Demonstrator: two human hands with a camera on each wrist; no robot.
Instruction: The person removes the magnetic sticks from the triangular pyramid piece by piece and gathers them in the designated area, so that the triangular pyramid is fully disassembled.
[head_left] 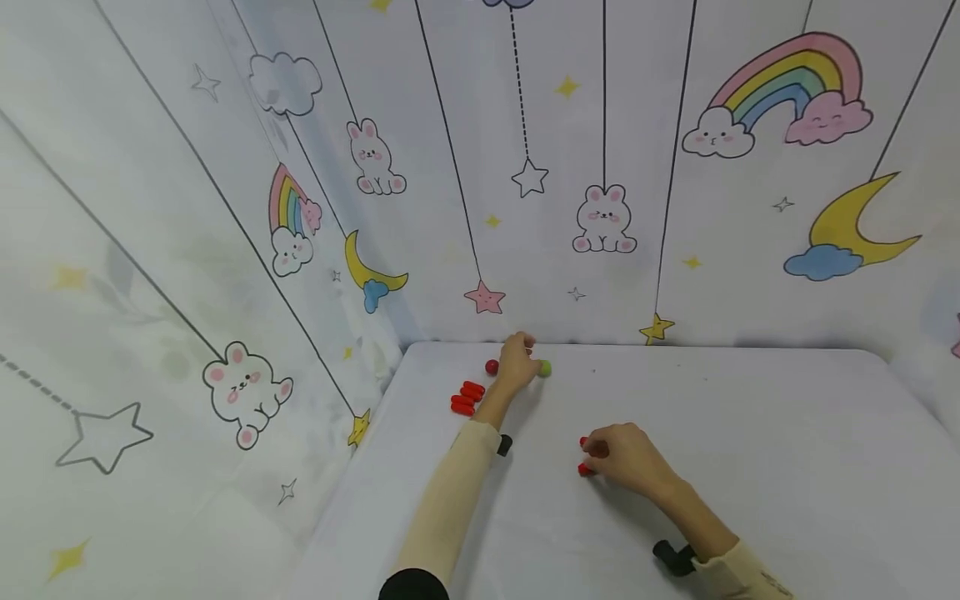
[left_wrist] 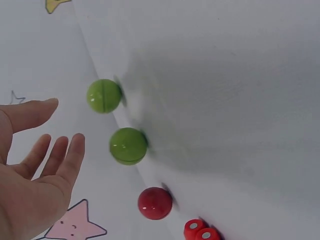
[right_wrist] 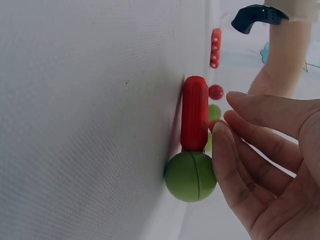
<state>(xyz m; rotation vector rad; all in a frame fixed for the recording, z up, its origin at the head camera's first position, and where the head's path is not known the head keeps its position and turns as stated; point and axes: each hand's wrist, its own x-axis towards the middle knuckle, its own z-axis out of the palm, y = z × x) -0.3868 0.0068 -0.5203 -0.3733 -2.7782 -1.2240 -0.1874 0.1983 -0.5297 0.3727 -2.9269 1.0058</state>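
My left hand [head_left: 517, 365] reaches to the table's back edge, above two green balls. In the left wrist view, the hand [left_wrist: 42, 175] has its thumb and fingers apart, clear of the upper green ball [left_wrist: 104, 96] and the lower green ball [left_wrist: 128, 146]. A red ball [left_wrist: 155, 203] sits beside them. My right hand [head_left: 630, 458] is low over the table's middle. The right wrist view shows its loosely bent fingers [right_wrist: 227, 160] beside a red stick [right_wrist: 195, 112] that has a green ball [right_wrist: 191, 176] at one end; whether they touch is unclear.
Several red sticks [head_left: 463, 405] lie in a group at the table's left, near my left forearm. The white table [head_left: 750, 433] extends to the right. A curtain [head_left: 555, 275] with printed bunnies and stars hangs along the back and left edges.
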